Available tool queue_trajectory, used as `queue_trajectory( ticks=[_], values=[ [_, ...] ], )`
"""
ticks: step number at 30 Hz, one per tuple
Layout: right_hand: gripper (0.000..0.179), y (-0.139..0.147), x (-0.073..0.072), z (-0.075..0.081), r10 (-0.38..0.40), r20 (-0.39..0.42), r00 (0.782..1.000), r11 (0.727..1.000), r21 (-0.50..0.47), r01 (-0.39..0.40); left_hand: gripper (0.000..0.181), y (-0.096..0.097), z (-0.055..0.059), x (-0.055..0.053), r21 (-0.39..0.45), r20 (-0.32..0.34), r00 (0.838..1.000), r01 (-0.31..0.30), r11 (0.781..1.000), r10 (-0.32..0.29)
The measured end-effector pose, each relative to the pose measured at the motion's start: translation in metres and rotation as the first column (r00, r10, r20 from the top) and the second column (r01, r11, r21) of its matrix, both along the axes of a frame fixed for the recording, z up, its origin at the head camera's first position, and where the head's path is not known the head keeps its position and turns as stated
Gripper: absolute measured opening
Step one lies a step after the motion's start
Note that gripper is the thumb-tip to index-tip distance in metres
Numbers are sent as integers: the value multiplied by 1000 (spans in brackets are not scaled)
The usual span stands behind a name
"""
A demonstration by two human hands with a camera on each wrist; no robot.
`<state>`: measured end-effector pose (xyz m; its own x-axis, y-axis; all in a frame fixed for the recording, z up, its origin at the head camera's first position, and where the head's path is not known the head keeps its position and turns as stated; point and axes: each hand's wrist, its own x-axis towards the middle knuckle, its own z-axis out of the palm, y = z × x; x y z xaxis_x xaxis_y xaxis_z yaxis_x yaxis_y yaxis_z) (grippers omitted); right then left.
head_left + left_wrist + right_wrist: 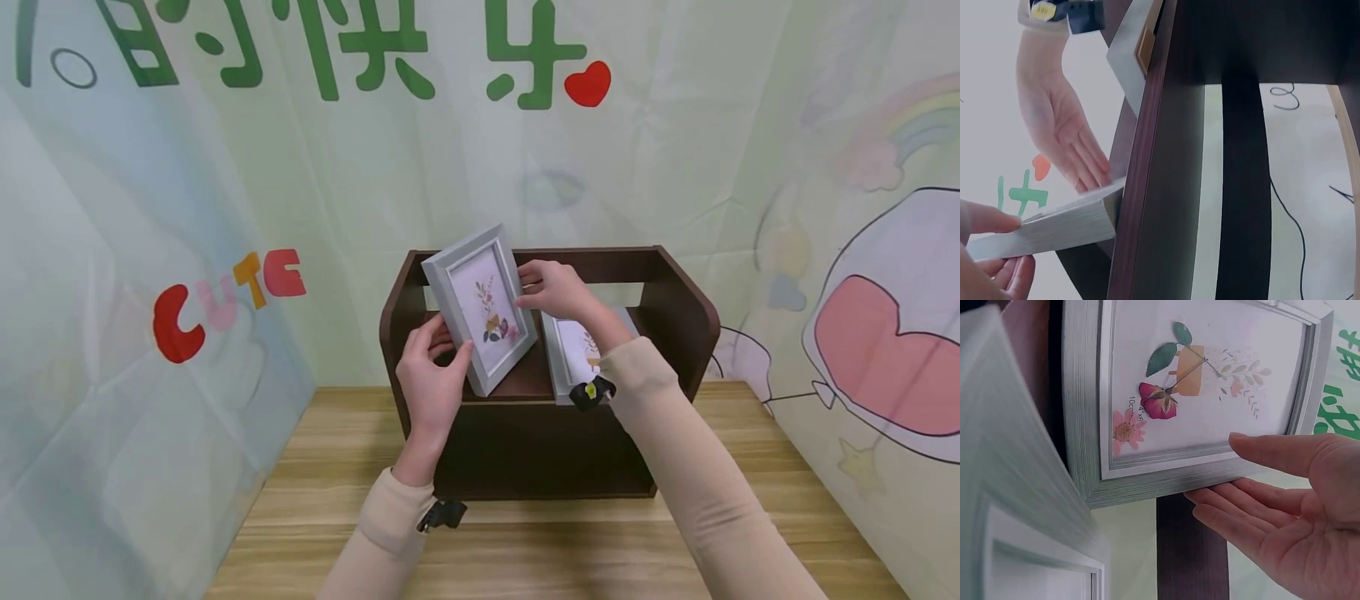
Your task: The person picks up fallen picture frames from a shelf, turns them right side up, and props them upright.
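Note:
A grey picture frame with a pressed-flower picture stands tilted over the left part of a dark brown wooden shelf box. My left hand grips its lower left edge, thumb in front and fingers behind. At the opposite edge, my right hand pinches the frame lightly, its thumb over the front and the fingers behind. The frame's lower corner is right at the shelf's front edge. Partly hidden by my right forearm, a second grey frame leans in the box's right part.
The box stands on a light wood-grain table, with raised sides and a back rail. Printed cloth with green characters hangs behind it and along both sides. Black straps sit on both wrists.

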<state>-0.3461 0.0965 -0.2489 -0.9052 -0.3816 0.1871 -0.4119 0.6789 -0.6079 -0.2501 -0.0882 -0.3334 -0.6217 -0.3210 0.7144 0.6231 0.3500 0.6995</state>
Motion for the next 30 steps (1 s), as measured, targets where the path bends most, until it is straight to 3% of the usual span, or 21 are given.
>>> queue_trajectory(
  ticks=[17,30],
  values=[
    [47,1,18,-10,-93,14,996,988,-123,94,50,-13,-3,-11,67,35,999,-23,997,21],
    [45,-4,38,-32,-169,-79,982,950,-280,141,45,-13,-17,-11,21,85,992,-93,995,91]
  ],
)
